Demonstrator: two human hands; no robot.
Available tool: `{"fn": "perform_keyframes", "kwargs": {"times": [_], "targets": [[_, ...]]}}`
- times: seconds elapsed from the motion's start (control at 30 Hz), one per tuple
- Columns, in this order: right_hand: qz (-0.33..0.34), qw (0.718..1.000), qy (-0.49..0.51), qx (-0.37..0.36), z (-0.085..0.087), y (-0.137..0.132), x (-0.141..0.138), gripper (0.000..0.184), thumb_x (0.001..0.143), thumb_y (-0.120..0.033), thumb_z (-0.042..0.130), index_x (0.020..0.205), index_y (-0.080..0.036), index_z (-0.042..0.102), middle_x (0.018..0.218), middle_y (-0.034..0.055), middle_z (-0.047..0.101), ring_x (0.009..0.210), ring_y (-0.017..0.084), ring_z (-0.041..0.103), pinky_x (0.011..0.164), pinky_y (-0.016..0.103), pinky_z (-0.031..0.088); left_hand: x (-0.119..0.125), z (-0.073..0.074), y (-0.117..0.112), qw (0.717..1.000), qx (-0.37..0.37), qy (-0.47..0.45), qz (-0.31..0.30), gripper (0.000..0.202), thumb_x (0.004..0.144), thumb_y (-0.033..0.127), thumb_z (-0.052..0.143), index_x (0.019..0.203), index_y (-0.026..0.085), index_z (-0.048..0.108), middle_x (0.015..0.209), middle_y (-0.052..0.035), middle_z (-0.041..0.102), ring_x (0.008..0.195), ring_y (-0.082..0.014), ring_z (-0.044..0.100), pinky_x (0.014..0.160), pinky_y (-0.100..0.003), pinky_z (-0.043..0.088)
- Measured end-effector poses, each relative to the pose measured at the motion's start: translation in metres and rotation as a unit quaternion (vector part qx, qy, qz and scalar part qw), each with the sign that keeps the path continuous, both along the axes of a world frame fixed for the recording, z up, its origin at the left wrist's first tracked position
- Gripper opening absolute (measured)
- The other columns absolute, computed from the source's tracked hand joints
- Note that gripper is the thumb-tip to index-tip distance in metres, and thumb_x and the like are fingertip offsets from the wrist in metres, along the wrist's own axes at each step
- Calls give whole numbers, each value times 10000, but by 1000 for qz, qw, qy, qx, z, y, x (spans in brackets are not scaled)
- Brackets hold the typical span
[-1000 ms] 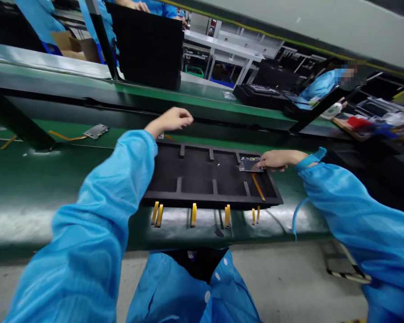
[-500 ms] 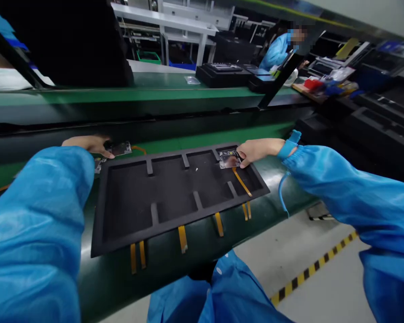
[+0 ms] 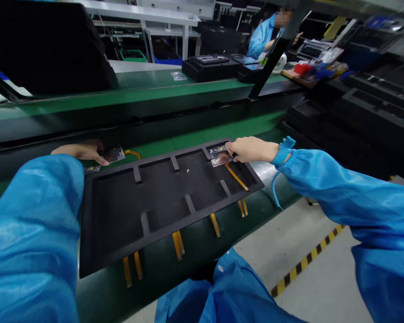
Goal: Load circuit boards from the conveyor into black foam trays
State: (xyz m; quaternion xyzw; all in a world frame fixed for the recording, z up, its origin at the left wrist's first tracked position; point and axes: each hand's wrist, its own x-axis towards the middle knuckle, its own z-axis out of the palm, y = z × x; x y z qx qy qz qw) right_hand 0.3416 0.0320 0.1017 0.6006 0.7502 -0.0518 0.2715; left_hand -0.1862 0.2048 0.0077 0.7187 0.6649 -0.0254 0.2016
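A black foam tray (image 3: 161,188) with short dividers lies slanted on the green bench. Over its far right compartment, my right hand (image 3: 247,149) pinches a small circuit board (image 3: 221,157) by its right edge; an orange flex cable (image 3: 237,177) trails from it across the tray. Beyond the far left corner of the tray, my left hand (image 3: 87,151) grips another circuit board (image 3: 114,154), whose flex cable (image 3: 132,153) points right. Part of a further board (image 3: 93,169) shows beneath my left hand. Several orange flex cables (image 3: 177,246) stick out under the tray's near edge.
Behind the bench runs a raised green shelf (image 3: 138,92) holding black boxes (image 3: 210,69) and a small clear bag (image 3: 178,76). A dark post (image 3: 269,67) rises at its right. Black trays (image 3: 373,116) are stacked at right. A co-worker in a blue sleeve (image 3: 261,38) sits beyond.
The view has shifted, so the tray sits lower and further left in the picture. Both hands keep hold of their boards; the left one has turned its board slightly.
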Motion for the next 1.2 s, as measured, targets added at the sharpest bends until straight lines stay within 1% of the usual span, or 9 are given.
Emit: {"fn": "perform_keyframes", "kwargs": {"times": [0.17,0.33,0.43,0.53,0.63,0.7,0.8,0.93,1.2], "targets": [[19,999,33,-3,-4,-4,0,325,977,-88,649,1273,-220,677,1093,126,798,956,305,757,690,341,336,22,9,-12,997,28,-53,48,790,273,507,1049,796,270,506,754,15,634,1035,-355,672,1060,-505,541],[30,998,60,-13,-11,2,11,251,952,-70,632,1145,-228,649,998,66,757,911,263,712,683,320,350,32,27,-21,995,40,-67,65,410,521,398,933,757,257,629,808,-33,702,1100,-369,696,1117,-480,502],[29,995,94,4,-14,5,14,241,906,-67,644,1079,-234,647,938,48,729,823,241,676,670,315,354,35,39,-34,977,134,-141,85,324,592,368,890,756,251,636,861,-52,744,1156,-365,701,1128,-453,502],[62,978,192,52,-13,5,1,124,912,-160,691,1000,-228,637,910,52,713,799,232,663,699,314,391,52,49,-53,932,240,-250,104,298,660,341,868,840,224,662,961,-76,771,1055,-304,706,1050,-419,546],[113,918,362,120,-15,6,-31,66,980,-282,646,985,-216,644,941,79,733,827,235,682,767,329,467,87,51,-76,862,300,-388,126,334,676,326,887,867,216,636,918,-56,737,918,-241,680,901,-370,576],[128,856,476,157,-20,9,-58,147,991,-343,634,1033,-205,665,1027,106,761,847,237,694,800,346,518,116,48,-93,803,306,-498,120,384,655,359,919,834,222,608,857,-30,704,852,-213,660,817,-336,570],[117,764,601,202,-34,20,-93,270,943,-389,687,1132,-197,680,1175,136,776,863,232,704,811,370,575,154,37,-119,752,280,-591,86,490,610,507,955,835,224,624,856,-23,692,810,-188,645,763,-312,558],[67,684,691,225,-54,34,-119,364,875,-399,748,1170,-194,690,1249,143,781,860,220,718,811,389,617,178,24,-142,743,275,-606,72,615,596,663,987,847,234,626,862,-23,692,823,-191,660,767,-316,562],[19,626,759,177,-74,38,-121,250,853,-386,801,1000,-187,773,1013,95,832,980,280,773,902,416,635,181,23,-157,780,342,-523,27,603,746,762,928,886,241,659,880,-28,716,838,-199,684,774,-321,564]]}}
